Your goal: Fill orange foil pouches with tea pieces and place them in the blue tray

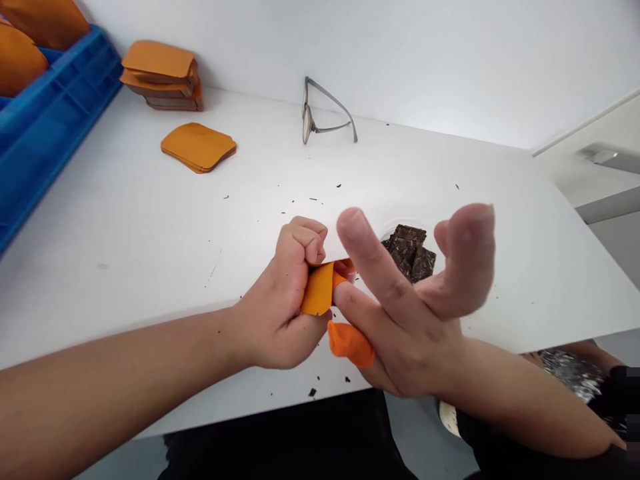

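Note:
My left hand (285, 300) is curled into a fist around a small orange paper envelope (318, 288), held just above the near edge of the white table (150, 220). My right hand (415, 300) meets it from the right: thumb and one finger, both in orange finger cots (351, 343), pinch at the envelope, while the other fingers stick up and spread. Behind my right hand sits a clear dish of dark brown square pieces (411, 252).
A loose pile of flat orange envelopes (199, 147) and a taller stack (163, 75) lie at the back left. A blue crate (47, 120) with more orange envelopes stands at the left edge. Folded glasses (323, 112) rest by the wall. Dark crumbs dot the table.

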A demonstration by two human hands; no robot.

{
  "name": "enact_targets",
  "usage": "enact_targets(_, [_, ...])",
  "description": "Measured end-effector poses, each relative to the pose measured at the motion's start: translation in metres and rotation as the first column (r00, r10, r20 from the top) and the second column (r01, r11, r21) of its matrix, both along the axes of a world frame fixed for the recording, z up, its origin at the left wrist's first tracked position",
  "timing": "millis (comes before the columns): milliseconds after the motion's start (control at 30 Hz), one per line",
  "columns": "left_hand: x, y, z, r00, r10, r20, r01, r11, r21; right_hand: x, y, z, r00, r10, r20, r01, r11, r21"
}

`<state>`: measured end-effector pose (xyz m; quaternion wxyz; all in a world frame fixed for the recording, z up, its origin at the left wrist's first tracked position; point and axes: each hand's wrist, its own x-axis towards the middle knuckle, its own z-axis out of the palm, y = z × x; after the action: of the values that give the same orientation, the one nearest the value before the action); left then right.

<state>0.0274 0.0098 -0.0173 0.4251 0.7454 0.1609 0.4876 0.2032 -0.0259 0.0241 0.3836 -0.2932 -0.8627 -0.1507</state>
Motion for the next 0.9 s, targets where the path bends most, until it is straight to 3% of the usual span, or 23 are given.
enact_targets(67, [0.001,0.0,-0.002,1.0,0.007,0.029,-0.006,0.999,-0.035,0.001,-0.002,0.0,0.998,-0.019,0.059,0.025,0.995,-0.094])
enact_targets(167, [0.001,0.0,-0.003,0.999,0.044,-0.011,-0.045,0.996,-0.071,0.004,-0.002,-0.002,0.986,-0.071,0.15,0.082,0.994,-0.073])
enact_targets(267, [-0.003,0.002,-0.002,0.984,0.146,-0.102,-0.143,0.989,0.034,0.007,-0.001,-0.004,0.974,-0.09,0.207,0.114,0.988,-0.105])
enact_targets(467, [-0.011,0.008,0.008,0.903,0.278,-0.329,-0.225,0.956,0.189,0.015,-0.001,-0.001,0.975,-0.055,0.214,0.13,0.925,-0.357])
enact_targets(733, [-0.017,0.024,0.011,0.941,0.173,-0.292,-0.082,0.951,0.298,0.017,-0.005,0.007,0.995,0.04,0.091,0.025,0.786,-0.618])
enact_targets(900, [-0.019,0.024,0.018,0.955,0.109,-0.276,-0.051,0.976,0.21,0.013,-0.006,0.008,0.998,0.042,0.054,-0.005,0.833,-0.553])
